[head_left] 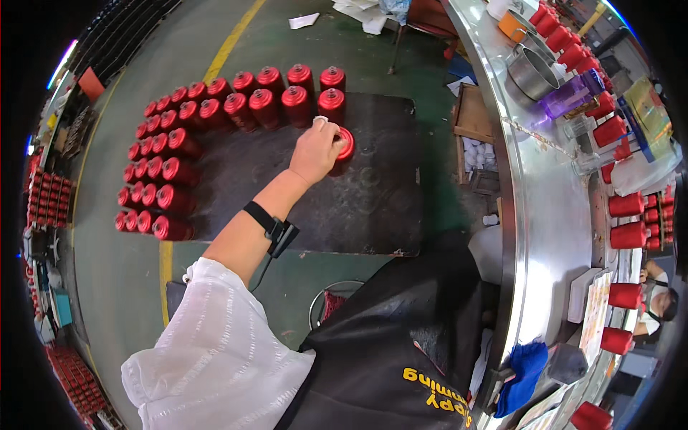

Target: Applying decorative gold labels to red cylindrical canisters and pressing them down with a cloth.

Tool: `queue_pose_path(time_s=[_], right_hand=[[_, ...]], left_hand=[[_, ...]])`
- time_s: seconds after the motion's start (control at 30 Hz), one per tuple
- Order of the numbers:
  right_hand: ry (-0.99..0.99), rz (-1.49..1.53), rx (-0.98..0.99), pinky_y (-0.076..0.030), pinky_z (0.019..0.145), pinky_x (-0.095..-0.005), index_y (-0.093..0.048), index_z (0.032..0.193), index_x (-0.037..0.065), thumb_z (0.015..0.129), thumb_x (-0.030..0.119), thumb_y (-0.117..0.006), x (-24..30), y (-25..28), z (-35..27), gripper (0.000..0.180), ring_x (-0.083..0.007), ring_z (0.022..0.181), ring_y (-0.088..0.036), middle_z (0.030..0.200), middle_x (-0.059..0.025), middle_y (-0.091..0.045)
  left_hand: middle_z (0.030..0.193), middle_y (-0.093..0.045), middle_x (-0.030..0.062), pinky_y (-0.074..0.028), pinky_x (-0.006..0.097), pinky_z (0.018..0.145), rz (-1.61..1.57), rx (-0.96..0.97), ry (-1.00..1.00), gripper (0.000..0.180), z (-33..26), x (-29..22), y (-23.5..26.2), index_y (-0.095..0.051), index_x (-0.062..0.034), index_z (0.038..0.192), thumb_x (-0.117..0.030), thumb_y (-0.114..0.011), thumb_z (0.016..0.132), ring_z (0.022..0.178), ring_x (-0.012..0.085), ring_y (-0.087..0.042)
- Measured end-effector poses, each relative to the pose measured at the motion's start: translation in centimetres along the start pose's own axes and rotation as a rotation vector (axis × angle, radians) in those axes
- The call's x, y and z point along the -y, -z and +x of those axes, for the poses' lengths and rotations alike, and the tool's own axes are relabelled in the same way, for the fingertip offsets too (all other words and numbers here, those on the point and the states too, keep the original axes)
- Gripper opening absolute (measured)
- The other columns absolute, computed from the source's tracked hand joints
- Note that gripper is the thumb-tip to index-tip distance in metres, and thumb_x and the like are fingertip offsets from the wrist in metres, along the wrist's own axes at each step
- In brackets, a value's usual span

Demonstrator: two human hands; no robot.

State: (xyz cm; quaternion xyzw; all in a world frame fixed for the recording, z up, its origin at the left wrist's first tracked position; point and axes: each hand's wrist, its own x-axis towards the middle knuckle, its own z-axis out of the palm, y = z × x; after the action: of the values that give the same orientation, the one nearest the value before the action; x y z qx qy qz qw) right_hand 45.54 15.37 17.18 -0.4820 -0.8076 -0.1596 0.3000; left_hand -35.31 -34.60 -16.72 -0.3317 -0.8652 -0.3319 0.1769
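My left arm, in a white sleeve with a black strap and small device at the wrist, reaches out over a dark low platform (365,208). My left hand (317,150) is closed around the top of a red metal bottle (346,145); whether its base touches the platform I cannot tell. Something small and white shows at the fingertips. Just beyond stands another red bottle (332,104), in rows of several upright red bottles (264,106) along the platform's far and left sides. My right hand is out of view.
A steel workbench (534,222) runs along the right, with a steel pot (532,72), a purple bottle (573,94), a blue cloth (521,376) and red pieces in a line. Under it is a wooden crate (474,115). More red bottles (49,201) stand at far left. Another person is at far right.
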Motion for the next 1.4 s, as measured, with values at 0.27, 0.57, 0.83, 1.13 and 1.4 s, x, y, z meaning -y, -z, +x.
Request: queue_pose_path(time_s=[0.27,0.57,0.83,1.13,1.4], right_hand=[[-0.047,0.061,0.133,-0.056,0.069,-0.0348,-0.069,0.11,0.008,0.089,0.034,-0.065,2.2,0.9,3.2,0.034,-0.0229,0.079,-0.068,0.096,-0.0139,-0.07],[-0.19,0.164,0.251,-0.057,0.073,-0.0344,-0.064,0.118,0.005,0.095,0.03,-0.056,0.8,-1.0,4.7,0.035,-0.023,0.087,-0.068,0.106,-0.0145,-0.068],[-0.835,0.285,-0.044,-0.044,0.049,-0.0262,-0.068,0.112,0.006,0.091,0.035,-0.065,1.9,2.4,-3.5,0.037,-0.0108,0.061,-0.057,0.081,-0.0025,-0.065],[-0.771,0.415,-0.124,-0.044,0.081,-0.022,-0.065,0.107,0.003,0.091,0.021,-0.069,15.9,4.2,-5.1,0.024,-0.0052,0.085,-0.056,0.087,0.0016,-0.062],[-0.384,0.868,0.067,-0.041,0.095,-0.0291,-0.063,0.103,0.0,0.091,0.016,-0.063,22.4,2.6,-7.6,0.019,-0.015,0.106,-0.055,0.114,-0.0063,-0.06]], left_hand=[[0.101,-0.057,0.0217,-0.05,0.047,0.079,-0.004,0.013,0.236,0.026,12.5,9.3,-12.0,-0.06,-0.0014,0.096,-0.025,-0.066,0.086,0.091,0.04,-0.061],[0.1,-0.063,0.0239,-0.057,0.047,0.073,0.326,0.105,0.265,0.017,21.2,14.8,-19.8,-0.063,0.0025,0.095,-0.012,-0.059,0.089,0.089,0.041,-0.066],[0.087,-0.065,0.0152,-0.052,0.047,0.067,0.727,0.242,0.012,0.029,21.4,29.0,-22.8,-0.059,-0.0035,0.093,-0.032,-0.055,0.094,0.075,0.0354,-0.064],[0.136,-0.05,0.0172,-0.043,0.044,0.101,0.435,0.001,-0.019,0.049,20.5,9.3,-21.4,-0.046,-0.0104,0.139,-0.028,-0.059,0.095,0.123,0.0342,-0.05],[0.133,-0.053,0.0205,-0.041,0.041,0.102,-1.017,0.609,-0.646,0.057,7.4,-32.0,-6.3,-0.054,-0.0002,0.13,-0.028,-0.072,0.084,0.117,0.0336,-0.054]])
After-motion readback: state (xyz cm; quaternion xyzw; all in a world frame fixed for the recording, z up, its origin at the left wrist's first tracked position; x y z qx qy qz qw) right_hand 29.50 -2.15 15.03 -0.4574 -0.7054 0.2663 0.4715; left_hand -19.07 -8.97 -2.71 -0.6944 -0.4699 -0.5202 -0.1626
